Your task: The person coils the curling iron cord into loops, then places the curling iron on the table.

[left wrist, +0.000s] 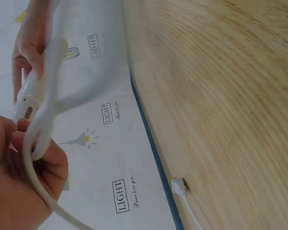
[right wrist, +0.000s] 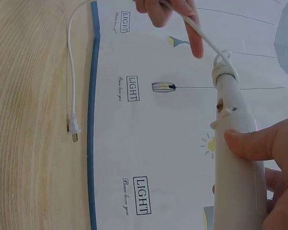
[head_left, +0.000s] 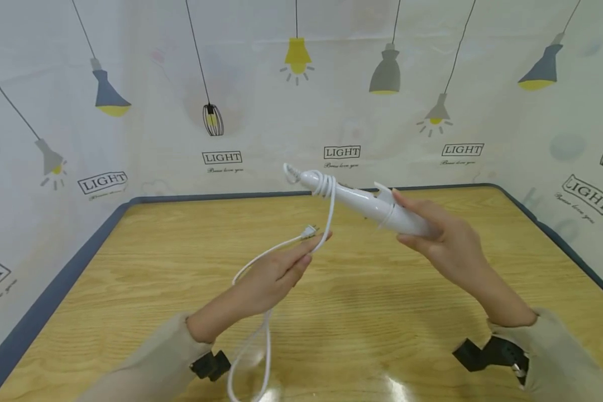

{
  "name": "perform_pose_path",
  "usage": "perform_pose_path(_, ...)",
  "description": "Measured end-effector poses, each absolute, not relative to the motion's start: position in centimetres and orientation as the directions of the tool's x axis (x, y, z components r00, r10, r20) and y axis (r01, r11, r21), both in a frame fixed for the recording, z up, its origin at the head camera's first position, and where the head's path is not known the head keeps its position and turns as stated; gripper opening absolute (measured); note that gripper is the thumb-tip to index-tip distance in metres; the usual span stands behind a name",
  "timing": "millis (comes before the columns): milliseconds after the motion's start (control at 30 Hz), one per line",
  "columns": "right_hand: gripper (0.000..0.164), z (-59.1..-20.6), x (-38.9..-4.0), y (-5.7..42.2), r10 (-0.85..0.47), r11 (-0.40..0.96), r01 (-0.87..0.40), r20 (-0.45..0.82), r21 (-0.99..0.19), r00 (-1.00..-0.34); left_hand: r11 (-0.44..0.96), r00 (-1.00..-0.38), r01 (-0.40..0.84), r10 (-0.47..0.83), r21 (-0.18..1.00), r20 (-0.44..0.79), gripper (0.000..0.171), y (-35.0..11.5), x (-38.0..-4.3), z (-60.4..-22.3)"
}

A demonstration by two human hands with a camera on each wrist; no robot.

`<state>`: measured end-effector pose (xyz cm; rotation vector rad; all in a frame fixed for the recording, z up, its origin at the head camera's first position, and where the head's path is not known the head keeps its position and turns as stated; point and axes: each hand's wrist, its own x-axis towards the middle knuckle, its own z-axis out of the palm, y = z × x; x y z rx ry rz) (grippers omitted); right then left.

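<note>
Nearest: two pale beige sleeves [head_left: 151, 363], a black wrist unit [head_left: 502, 357] at each cuff. Under them is a light yellow-brown wood-grain tabletop [head_left: 362, 290], glossy, with light glare at the near side and soft hand shadows. Blue-grey edging [head_left: 221, 197] runs along its sides and far edge. Directly behind stands a whitish wall covering [head_left: 261, 111], wrapping left, back and right, printed with hanging lamps in grey, blue and yellow and boxed "LIGHT" lettering; faint creases along the top. Hands: left hand [head_left: 273, 273] is nearly closed, thumb against the fingers, pinching a thin white cord [head_left: 268, 352]; left wrist view shows the fingers bent with the cord crossing them. Cord hangs below that hand in a long loop, reaching the bottom of the head view. Right hand [head_left: 449, 240] is wrapped round the thick end of a glossy white tapered plastic wand [head_left: 364, 205], thumb on one side, fingers on the other. Wand is held clear of the tabletop, ahead of both hands, tilted, narrow end up and to the left. Small white lever sticks out near the right thumb. Several cord turns circle the narrow end, then one run drops to the left fingers. White two-prong plug [head_left: 309, 231] lies on the tabletop beyond the left fingertips.
</note>
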<state>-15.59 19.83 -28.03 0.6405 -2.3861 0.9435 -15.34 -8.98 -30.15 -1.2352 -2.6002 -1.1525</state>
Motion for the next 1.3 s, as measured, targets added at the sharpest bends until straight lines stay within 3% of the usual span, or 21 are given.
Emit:
perform_pose_path(200,0.068,-27.8,-15.3,19.6,-0.252,0.537,-0.600,0.567,-0.593,-0.785,0.199,-0.696,0.492,0.675,0.848,0.245,0.039,-8.8,-17.2,-31.2)
perform_pose_path(367,0.067,-27.7,-15.3,19.8,-0.276,0.386,-0.633,0.571,-0.671,-0.773,0.123,-0.669,0.332,0.730,0.935,0.141,0.034,-9.6,-18.7,-31.3)
perform_pose_path(533,0.067,-27.5,-14.8,20.2,-0.321,0.258,-0.647,0.568,-0.717,-0.758,0.058,-0.552,0.232,0.830,0.971,0.083,0.040,-11.0,-19.8,-31.5)
perform_pose_path(700,0.067,-27.4,-14.7,20.2,-0.346,0.229,-0.662,0.576,-0.714,-0.740,-0.025,-0.409,0.166,0.908,0.986,0.092,0.050,-11.5,-20.4,-31.7)
perform_pose_path(833,0.068,-27.3,-14.6,20.3,-0.340,0.220,-0.666,0.584,-0.713,-0.737,-0.037,-0.312,0.079,0.948,0.996,0.060,0.048,-11.6,-20.6,-31.6)
perform_pose_path(933,0.068,-27.3,-14.6,20.5,-0.334,0.220,-0.663,0.584,-0.715,-0.740,-0.006,-0.278,0.040,0.961,0.999,0.016,0.043,-11.7,-20.6,-31.4)
perform_pose_path(1133,0.068,-27.4,-14.6,20.7,-0.312,0.236,-0.660,0.588,-0.713,-0.746,0.050,-0.317,0.129,0.948,0.990,-0.006,0.040,-11.5,-20.5,-31.2)
perform_pose_path(1300,0.070,-27.3,-14.5,21.1,-0.268,0.295,-0.633,0.574,-0.716,-0.774,0.066,-0.429,0.201,0.903,0.977,0.027,0.050,-11.3,-20.4,-31.3)
